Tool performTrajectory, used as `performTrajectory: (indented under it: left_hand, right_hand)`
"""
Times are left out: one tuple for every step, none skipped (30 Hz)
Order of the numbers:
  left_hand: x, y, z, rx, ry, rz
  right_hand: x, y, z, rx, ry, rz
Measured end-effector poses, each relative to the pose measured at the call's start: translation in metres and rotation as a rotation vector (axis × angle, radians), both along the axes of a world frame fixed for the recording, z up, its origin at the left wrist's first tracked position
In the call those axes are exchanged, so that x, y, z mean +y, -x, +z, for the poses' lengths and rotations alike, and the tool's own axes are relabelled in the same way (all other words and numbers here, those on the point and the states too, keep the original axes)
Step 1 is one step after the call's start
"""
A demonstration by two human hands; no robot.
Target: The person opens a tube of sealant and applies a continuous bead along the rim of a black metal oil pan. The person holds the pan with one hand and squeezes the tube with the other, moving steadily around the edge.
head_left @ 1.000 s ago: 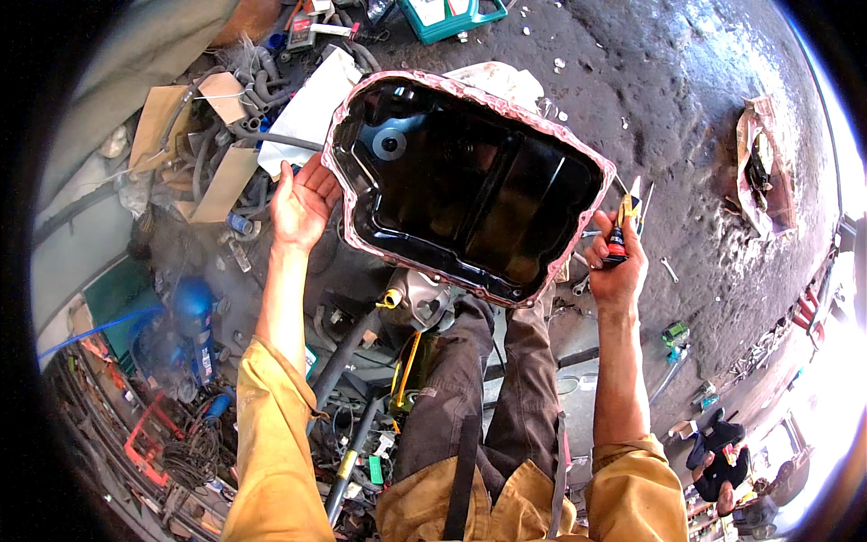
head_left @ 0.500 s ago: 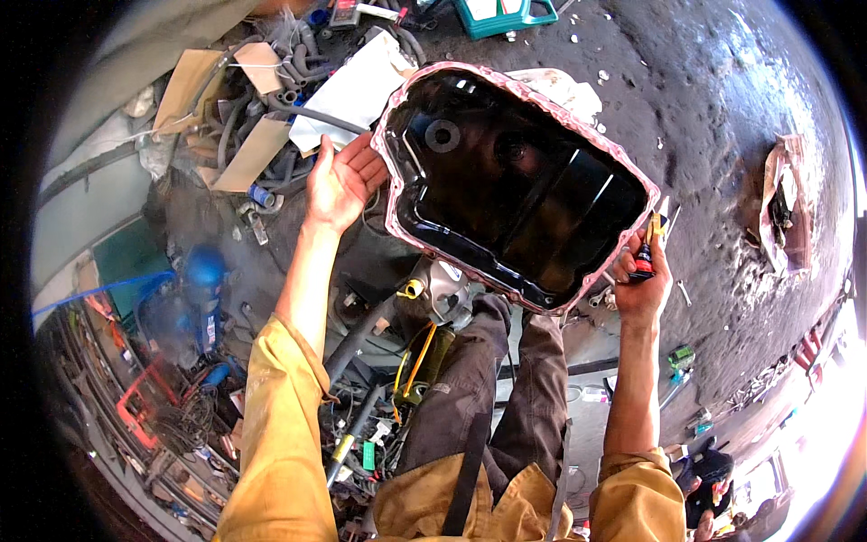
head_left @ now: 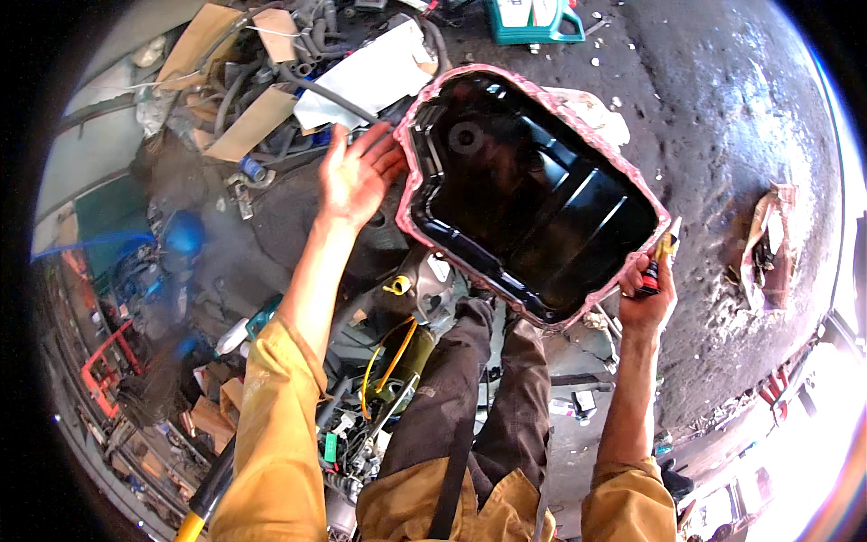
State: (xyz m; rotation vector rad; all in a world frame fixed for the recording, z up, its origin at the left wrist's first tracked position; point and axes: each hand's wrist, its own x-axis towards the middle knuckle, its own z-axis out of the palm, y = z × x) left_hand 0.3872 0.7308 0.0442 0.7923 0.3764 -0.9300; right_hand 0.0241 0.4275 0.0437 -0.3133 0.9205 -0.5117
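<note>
A black oil pan (head_left: 542, 190), its inside facing me, is tilted between my two hands. A lumpy pink bead of sealant (head_left: 623, 165) runs round its rim. My left hand (head_left: 357, 176) is open, palm up and fingers spread, with the fingertips at the pan's left edge; whether they bear on it I cannot tell. My right hand (head_left: 647, 294) is closed at the pan's right corner. Held in it is a small black, red and yellow tube-like thing (head_left: 650, 278) with a pale pointed tip. The fingers partly hide it, and its exact kind does not show.
Hoses and cardboard (head_left: 257, 122) lie heaped at far left, by a white sheet (head_left: 366, 77). A green jug (head_left: 535, 20) stands at the far edge. Crumpled paper (head_left: 769, 248) lies on the dark floor at right. Below the pan are a grey metal part (head_left: 429, 280) and yellow cords (head_left: 388, 357).
The pan has shifted slightly right and down in the picture, with both hands beside it. The floor items have shifted too, as the view turned. Neither hand's hold has visibly changed.
</note>
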Motion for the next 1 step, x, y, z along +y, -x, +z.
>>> performTrajectory:
  left_hand:
    - [-0.007, 0.0029, -0.0062, 0.011, 0.017, -0.001]
  right_hand:
    - [-0.0072, 0.0047, 0.0022, 0.011, 0.017, -0.001]
